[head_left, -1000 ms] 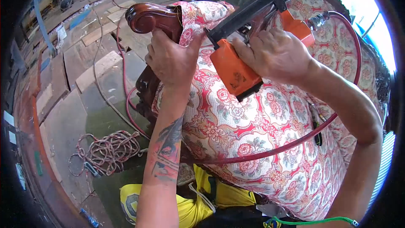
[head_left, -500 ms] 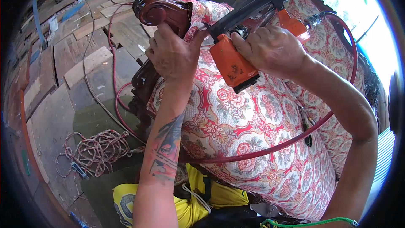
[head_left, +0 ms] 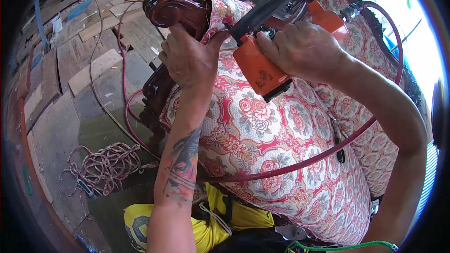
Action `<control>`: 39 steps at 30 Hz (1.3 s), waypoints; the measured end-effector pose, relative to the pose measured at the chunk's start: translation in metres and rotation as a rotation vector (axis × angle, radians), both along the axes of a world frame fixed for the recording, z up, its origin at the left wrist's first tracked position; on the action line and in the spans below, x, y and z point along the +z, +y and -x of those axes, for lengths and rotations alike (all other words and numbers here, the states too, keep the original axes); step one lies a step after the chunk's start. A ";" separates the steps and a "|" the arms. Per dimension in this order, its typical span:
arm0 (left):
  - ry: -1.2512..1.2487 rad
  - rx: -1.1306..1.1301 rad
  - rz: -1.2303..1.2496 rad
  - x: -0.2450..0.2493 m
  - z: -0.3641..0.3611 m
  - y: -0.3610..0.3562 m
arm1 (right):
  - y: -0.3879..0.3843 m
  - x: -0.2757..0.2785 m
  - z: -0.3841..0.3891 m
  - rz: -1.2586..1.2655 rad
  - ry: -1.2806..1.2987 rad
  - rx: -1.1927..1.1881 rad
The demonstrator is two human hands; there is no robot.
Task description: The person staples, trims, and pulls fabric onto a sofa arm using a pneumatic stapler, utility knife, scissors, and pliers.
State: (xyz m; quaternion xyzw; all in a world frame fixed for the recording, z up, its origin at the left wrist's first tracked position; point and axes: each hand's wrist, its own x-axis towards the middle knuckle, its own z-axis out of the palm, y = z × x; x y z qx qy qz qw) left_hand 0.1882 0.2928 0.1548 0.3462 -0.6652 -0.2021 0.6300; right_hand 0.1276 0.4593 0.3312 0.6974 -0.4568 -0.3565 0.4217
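My right hand (head_left: 304,49) is wrapped round the handle of an orange and black staple gun (head_left: 262,65). The gun's long black nose points down-left, its tip beside the fabric edge. My left hand (head_left: 190,58) presses the edge of the floral fabric (head_left: 219,16) against the carved dark wooden armrest (head_left: 171,11), thumb close to the gun's tip. Its fingertips are partly hidden behind the wood. Below both hands spreads the padded seat (head_left: 262,131), covered in the same red and cream floral fabric.
A red air hose (head_left: 300,165) runs from the gun across the seat and onto the floor. A bundled rope (head_left: 110,166) lies on the wooden floor (head_left: 51,122) at left. Small tools (head_left: 340,145) rest near the backrest (head_left: 375,75). A green cord (head_left: 342,247) crosses the bottom right.
The staple gun and my right hand have shifted very slightly, and the hose has swung a little to the right. My left hand keeps its place on the fabric.
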 end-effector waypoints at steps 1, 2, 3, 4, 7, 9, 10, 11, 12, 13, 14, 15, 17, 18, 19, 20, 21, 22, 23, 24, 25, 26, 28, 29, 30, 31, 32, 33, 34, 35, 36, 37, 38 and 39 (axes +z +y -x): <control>-0.012 -0.004 -0.012 0.000 -0.001 0.000 | -0.001 0.001 0.001 -0.008 -0.018 -0.010; -0.022 -0.007 -0.023 0.001 -0.001 0.000 | -0.001 0.003 0.001 -0.007 -0.016 -0.011; -0.021 -0.007 -0.023 0.001 -0.001 0.000 | -0.002 0.004 0.001 -0.015 -0.013 -0.006; -0.024 -0.010 -0.037 0.002 -0.001 0.001 | -0.002 0.004 0.002 -0.024 -0.010 -0.001; -0.041 -0.027 -0.060 0.002 -0.001 0.002 | -0.004 0.005 0.004 -0.025 -0.015 -0.012; -0.048 -0.039 -0.071 0.004 -0.003 0.002 | -0.004 0.005 0.004 -0.030 -0.011 -0.035; -0.061 -0.044 -0.082 0.005 -0.004 0.003 | -0.004 0.005 0.004 -0.033 -0.007 -0.058; -0.075 -0.049 -0.093 0.005 -0.004 0.003 | -0.004 0.005 0.005 -0.034 -0.009 -0.059; -0.076 -0.048 -0.093 0.005 -0.004 0.002 | -0.004 0.005 0.007 -0.039 0.031 -0.025; -0.079 -0.047 -0.097 0.004 -0.003 0.002 | -0.004 0.006 0.008 -0.045 0.070 0.007; -0.081 -0.045 -0.100 0.004 -0.003 0.002 | -0.004 0.006 0.009 -0.044 0.068 0.007; -0.083 -0.043 -0.099 0.004 -0.001 0.002 | -0.004 0.007 0.009 -0.058 0.060 -0.049; -0.048 0.044 -0.020 0.004 -0.001 0.003 | -0.004 0.007 0.007 -0.067 0.039 -0.110; -0.054 0.047 -0.011 0.004 -0.003 0.002 | -0.006 0.007 0.005 -0.061 0.010 -0.126; -0.054 0.016 -0.026 0.005 -0.006 0.002 | -0.006 0.007 0.003 -0.054 -0.019 -0.147; -0.049 -0.015 -0.044 0.006 -0.006 0.003 | -0.003 0.007 0.001 -0.048 -0.020 -0.149; -0.049 -0.019 -0.033 0.005 -0.005 0.002 | 0.001 0.005 0.001 -0.024 -0.026 -0.088; -0.032 -0.066 -0.036 0.001 -0.005 -0.003 | 0.004 0.001 0.001 0.004 -0.035 -0.023; -0.018 -0.109 -0.036 -0.003 -0.006 -0.007 | 0.011 -0.006 0.000 0.020 -0.042 -0.018; -0.027 -0.104 -0.026 -0.002 -0.006 -0.005 | 0.021 -0.012 -0.001 0.016 -0.037 -0.041; -0.065 -0.052 -0.043 0.000 -0.005 -0.002 | 0.032 -0.020 -0.001 0.014 -0.031 -0.065; -0.101 0.002 -0.061 0.002 -0.005 0.001 | 0.044 -0.030 0.005 0.026 -0.038 -0.062; -0.106 -0.011 -0.060 0.003 -0.006 0.003 | 0.064 -0.052 0.011 -0.059 -0.100 -0.145; -0.103 -0.023 -0.070 0.003 -0.006 0.003 | 0.073 -0.057 0.011 -0.062 -0.251 -0.214; -0.110 -0.014 -0.058 0.004 -0.005 0.002 | 0.076 -0.061 0.016 -0.052 -0.259 -0.205; -0.106 -0.013 -0.062 0.003 -0.005 0.002 | 0.081 -0.066 0.023 0.030 -0.393 -0.179; -0.103 -0.012 -0.067 0.002 -0.005 0.002 | 0.086 -0.072 0.030 0.110 -0.528 -0.153; -0.086 0.002 -0.027 0.001 -0.004 0.002 | 0.089 -0.081 0.034 0.107 -0.628 -0.261; -0.101 0.011 -0.013 0.000 -0.003 0.001 | 0.092 -0.088 0.041 0.116 -0.645 -0.250; -0.076 -0.026 -0.025 -0.001 -0.003 0.000 | 0.094 -0.095 0.049 0.097 -0.837 -0.294; -0.053 -0.063 -0.036 -0.002 -0.002 -0.002 | 0.096 -0.100 0.055 0.073 -1.031 -0.336; -0.070 -0.051 -0.017 -0.004 -0.001 -0.004 | 0.099 -0.106 0.055 0.071 -1.102 -0.464; -0.039 -0.064 0.010 -0.006 0.001 -0.005 | 0.106 -0.122 0.068 0.098 -1.167 -0.357; -0.009 -0.077 0.036 -0.004 0.001 -0.005 | 0.107 -0.123 0.064 0.117 -1.166 -0.370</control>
